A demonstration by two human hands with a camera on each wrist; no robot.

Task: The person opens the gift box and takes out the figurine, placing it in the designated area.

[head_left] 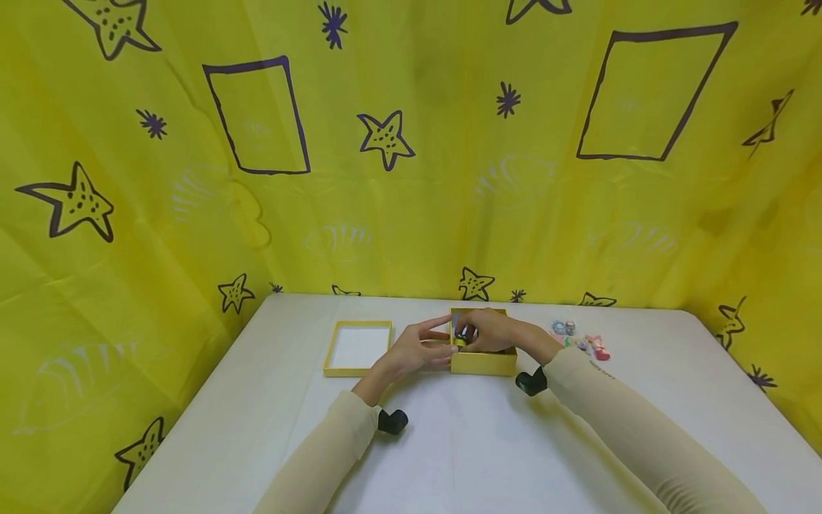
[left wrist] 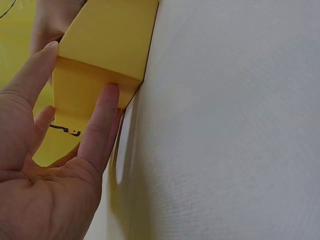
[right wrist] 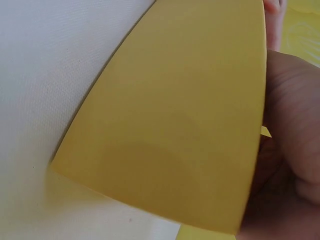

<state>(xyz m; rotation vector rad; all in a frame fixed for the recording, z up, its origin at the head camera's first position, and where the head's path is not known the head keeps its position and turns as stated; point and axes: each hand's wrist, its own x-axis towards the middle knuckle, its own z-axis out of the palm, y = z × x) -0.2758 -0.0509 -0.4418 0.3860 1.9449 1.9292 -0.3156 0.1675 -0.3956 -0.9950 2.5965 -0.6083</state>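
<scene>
While the left hand (head_left: 414,346), fingers mostly straight and spread, touches the yellow box (head_left: 483,365) at its left wall, the right hand (head_left: 489,330) dips in over the rim, thumb and fingers curled, pinching a small dark-and-yellow item (head_left: 460,342). Box upright, open-topped, near middle of the table's (head_left: 449,450) far edge. Toward far left corner: shallow yellow-rimmed tray (head_left: 357,373), white inside. Toward far right corner: small multicolored trinkets (head_left: 582,345), clustered. Beyond far edge: yellow curtain (head_left: 443,214), dark starfish prints.

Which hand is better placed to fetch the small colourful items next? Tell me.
Probably the right hand: the small colourful items lie on its side of the yellow box, while the left hand touches the opposite side.
</scene>
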